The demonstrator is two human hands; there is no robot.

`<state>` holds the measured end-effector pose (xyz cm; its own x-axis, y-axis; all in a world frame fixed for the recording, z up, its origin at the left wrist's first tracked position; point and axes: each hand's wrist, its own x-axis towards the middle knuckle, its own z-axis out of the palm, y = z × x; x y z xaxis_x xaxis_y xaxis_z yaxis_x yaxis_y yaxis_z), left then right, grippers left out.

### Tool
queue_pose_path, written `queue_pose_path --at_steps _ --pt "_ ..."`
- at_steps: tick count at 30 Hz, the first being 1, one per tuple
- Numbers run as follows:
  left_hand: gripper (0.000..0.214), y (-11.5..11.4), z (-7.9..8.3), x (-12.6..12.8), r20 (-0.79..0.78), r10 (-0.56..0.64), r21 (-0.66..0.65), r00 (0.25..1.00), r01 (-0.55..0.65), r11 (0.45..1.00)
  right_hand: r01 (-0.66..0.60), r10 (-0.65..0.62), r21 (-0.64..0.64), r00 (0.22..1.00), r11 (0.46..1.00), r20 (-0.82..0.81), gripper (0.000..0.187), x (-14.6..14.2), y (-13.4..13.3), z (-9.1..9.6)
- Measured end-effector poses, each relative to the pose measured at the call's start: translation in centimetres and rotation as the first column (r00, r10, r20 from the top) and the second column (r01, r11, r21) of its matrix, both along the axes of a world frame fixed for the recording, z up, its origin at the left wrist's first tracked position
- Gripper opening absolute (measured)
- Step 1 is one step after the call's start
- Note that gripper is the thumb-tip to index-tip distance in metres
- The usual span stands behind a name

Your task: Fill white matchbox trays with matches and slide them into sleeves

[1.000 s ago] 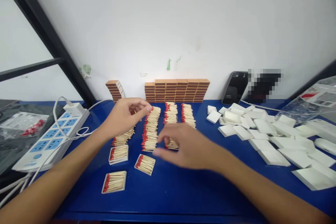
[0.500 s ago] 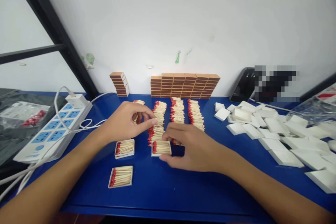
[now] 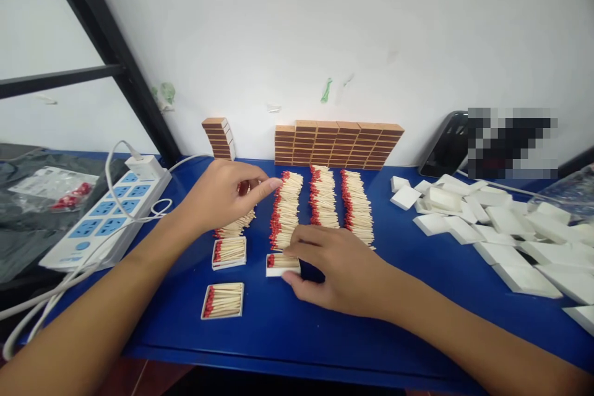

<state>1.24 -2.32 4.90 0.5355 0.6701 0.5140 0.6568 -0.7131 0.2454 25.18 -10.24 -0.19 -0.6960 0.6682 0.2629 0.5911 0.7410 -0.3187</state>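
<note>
My right hand (image 3: 336,272) grips a small white matchbox tray (image 3: 275,272) by its right end, fingers above and thumb at the front. Red-headed matches lie inside it, and the tray tilts towards me. My left hand (image 3: 227,195) hovers at the upper left of a long row of loose matches (image 3: 285,213), thumb and forefinger pinched together; anything between the tips is hidden. Beneath this hand, another pile of matches (image 3: 239,224) is partly covered. Two filled trays rest on the left: an upper tray (image 3: 229,252) and a lower tray (image 3: 223,301).
Brown matchboxes form a stacked wall (image 3: 338,145) and a short stack (image 3: 219,138) at the back. Two more match rows (image 3: 357,207) lie right of centre. White trays (image 3: 505,241) heap at the right near a phone (image 3: 443,143). A power strip (image 3: 109,216) with cables lies left.
My left hand has moved up along the match row to its far end. The tray in my right hand has tilted, showing more of its front wall. The view has shifted slightly.
</note>
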Motion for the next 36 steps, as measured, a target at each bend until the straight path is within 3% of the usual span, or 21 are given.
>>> queue_pose_path --at_steps 6,11,17,21,25,28,31,36 --pt "0.049 1.2 -0.6 -1.0 0.053 0.073 0.029 0.996 -0.075 0.997 0.023 -0.023 0.079 1.000 0.997 0.004 0.026 -0.3 0.1 -0.7" --pt "0.047 1.2 -0.5 -1.0 0.068 0.096 0.034 0.993 -0.098 0.995 0.112 -0.112 0.142 0.994 0.984 -0.006 0.025 -0.3 0.5 -0.9" --pt "0.038 0.9 -1.0 -0.3 0.036 0.049 0.009 0.998 -0.049 0.999 0.191 -0.190 0.199 0.981 0.961 -0.025 0.022 -0.5 0.9 -1.4" --pt "0.036 0.8 -1.5 0.1 -0.009 0.023 0.018 1.000 -0.023 1.000 0.164 -0.158 0.205 0.986 0.965 -0.043 0.021 -0.4 0.7 -1.2" --pt "0.034 0.6 -1.7 0.2 -0.020 0.021 0.002 1.000 -0.020 1.000 0.079 -0.084 0.193 0.996 0.978 0.014 0.042 0.0 0.3 -0.7" --pt "0.033 0.3 -1.4 0.1 -0.043 0.005 -0.042 0.999 -0.007 0.999 0.073 -0.081 0.181 0.996 0.981 0.039 0.035 0.1 0.3 -0.7" --pt "0.053 -0.2 -0.4 -0.2 -0.100 -0.046 -0.099 0.994 0.036 0.994 0.094 -0.098 0.142 0.995 0.985 0.022 0.031 0.0 0.6 -1.0" --pt "0.126 -1.4 1.2 -1.0 -0.118 -0.164 -0.295 0.979 0.123 0.947 0.133 -0.130 0.057 0.990 0.989 -0.057 0.029 0.0 0.6 -0.6"
